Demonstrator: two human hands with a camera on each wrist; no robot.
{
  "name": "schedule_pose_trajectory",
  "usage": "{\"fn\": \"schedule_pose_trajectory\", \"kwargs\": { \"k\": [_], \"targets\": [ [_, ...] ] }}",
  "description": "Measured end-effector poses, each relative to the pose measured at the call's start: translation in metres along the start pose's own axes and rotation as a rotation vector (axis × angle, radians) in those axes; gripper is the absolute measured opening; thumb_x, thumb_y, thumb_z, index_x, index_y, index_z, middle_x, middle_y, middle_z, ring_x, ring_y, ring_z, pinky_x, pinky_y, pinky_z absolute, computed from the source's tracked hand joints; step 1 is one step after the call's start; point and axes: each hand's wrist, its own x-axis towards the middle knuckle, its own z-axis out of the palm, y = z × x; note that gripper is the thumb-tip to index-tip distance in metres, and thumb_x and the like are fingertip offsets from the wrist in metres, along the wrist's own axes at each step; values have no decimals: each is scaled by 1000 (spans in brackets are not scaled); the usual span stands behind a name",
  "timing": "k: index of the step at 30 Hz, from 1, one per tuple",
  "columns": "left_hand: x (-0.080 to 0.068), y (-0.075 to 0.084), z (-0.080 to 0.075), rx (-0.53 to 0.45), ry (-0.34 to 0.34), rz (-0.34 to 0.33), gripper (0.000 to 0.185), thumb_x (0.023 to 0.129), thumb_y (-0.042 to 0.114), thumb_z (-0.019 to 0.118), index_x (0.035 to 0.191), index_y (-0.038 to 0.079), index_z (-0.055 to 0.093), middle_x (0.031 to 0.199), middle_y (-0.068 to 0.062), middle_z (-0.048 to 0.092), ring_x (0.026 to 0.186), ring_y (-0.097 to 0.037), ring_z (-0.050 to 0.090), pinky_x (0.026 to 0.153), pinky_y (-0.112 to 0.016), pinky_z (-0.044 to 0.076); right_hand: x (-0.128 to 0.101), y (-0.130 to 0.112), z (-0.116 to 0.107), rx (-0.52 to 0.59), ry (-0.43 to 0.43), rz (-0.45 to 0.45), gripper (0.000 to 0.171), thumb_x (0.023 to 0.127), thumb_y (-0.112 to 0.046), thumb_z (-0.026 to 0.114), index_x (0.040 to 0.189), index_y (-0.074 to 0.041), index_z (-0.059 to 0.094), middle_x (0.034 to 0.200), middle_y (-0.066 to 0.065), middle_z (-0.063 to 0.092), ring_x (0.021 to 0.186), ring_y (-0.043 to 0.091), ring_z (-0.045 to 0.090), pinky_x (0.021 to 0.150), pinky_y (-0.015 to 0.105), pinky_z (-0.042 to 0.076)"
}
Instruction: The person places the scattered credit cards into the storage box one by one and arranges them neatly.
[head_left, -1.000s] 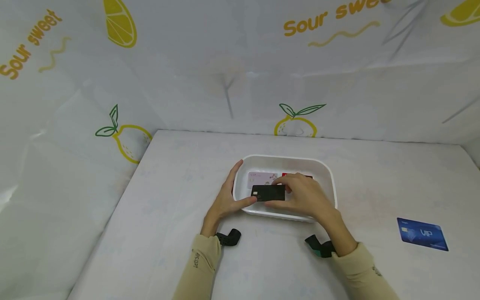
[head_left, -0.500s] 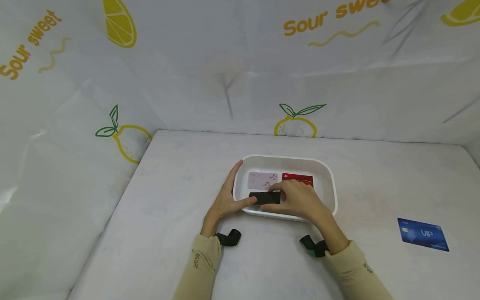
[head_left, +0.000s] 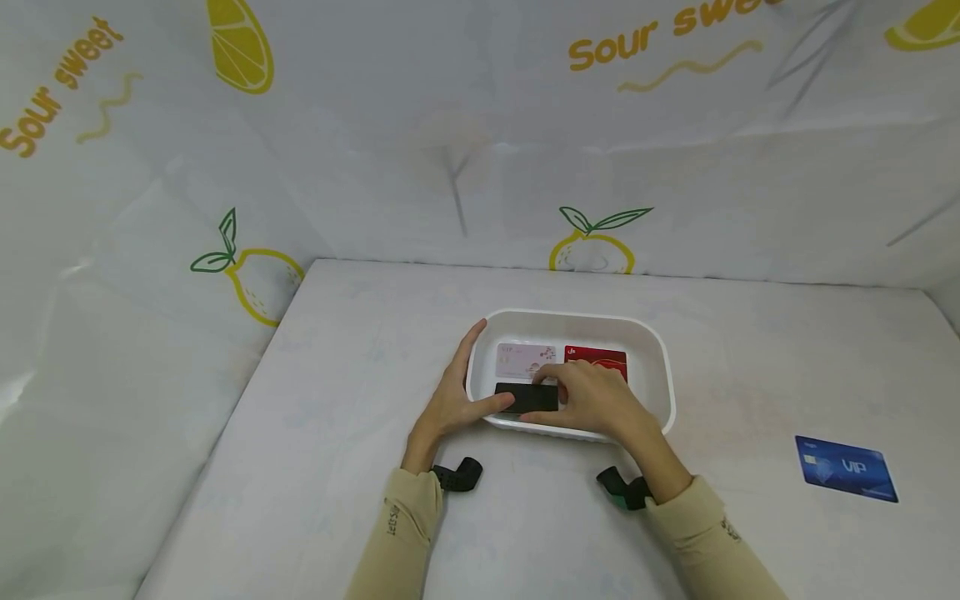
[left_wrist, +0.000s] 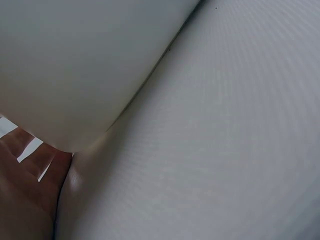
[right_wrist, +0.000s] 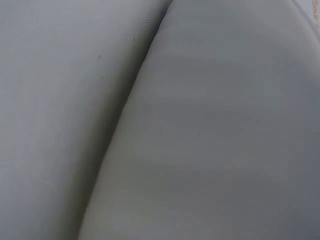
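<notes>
Through the head view, I read the right hand (head_left: 600, 400) as pinching the black card (head_left: 535, 397) by its long edges, inside the white tray (head_left: 649, 354), just in front of the pink card (head_left: 525, 358). I cannot confirm floor contact. The left hand (head_left: 450, 402) grips the tray's left end. For accurate seating, I advise bracing the tray, squaring both cards, then releasing evenly.

Beige sleeves (head_left: 397, 550) with dark lettering (head_left: 393, 520), black curved wrist mounts (head_left: 459, 475), right one green-patched
</notes>
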Motion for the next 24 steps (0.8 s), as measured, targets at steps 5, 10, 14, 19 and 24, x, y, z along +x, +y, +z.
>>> {"fn": "schedule_pose_trajectory", "kwargs": {
  "k": [5,10,14,19,24],
  "targets": [
    [0,2,0,-3,0,-11,121,70,79,75,165,31,15,153,-15,45,126,-33,54,102,-50,47,1,-1,1,-16,5,2,56,76,-61,83,110,-17,74,63,-8,54,59,7,47,54,26,35],
    [0,3,0,3,3,-16,124,69,81,75,165,30,15,154,-14,44,128,-32,53,103,-52,45,2,-3,2,-44,10,5,55,75,-59,84,111,-19,73,63,-7,54,59,8,47,53,27,34],
    [1,2,-1,5,4,-16,125,69,80,75,165,27,16,153,-14,46,127,-32,53,103,-51,46,2,-3,3,-66,12,2,57,75,-59,84,114,-19,72,63,-8,53,59,8,46,52,27,33],
    [1,2,-1,1,1,-9,124,70,78,76,165,26,16,154,-15,45,127,-34,54,102,-52,46,2,-3,4,-64,3,2,55,75,-56,85,113,-19,72,61,-7,52,57,8,44,51,27,33],
    [1,2,0,3,5,-14,126,68,82,75,165,27,15,154,-15,45,128,-33,53,103,-52,46,2,-3,5,-68,1,5,53,75,-55,85,111,-19,71,64,-7,55,60,9,47,53,28,35]
  ]
}}
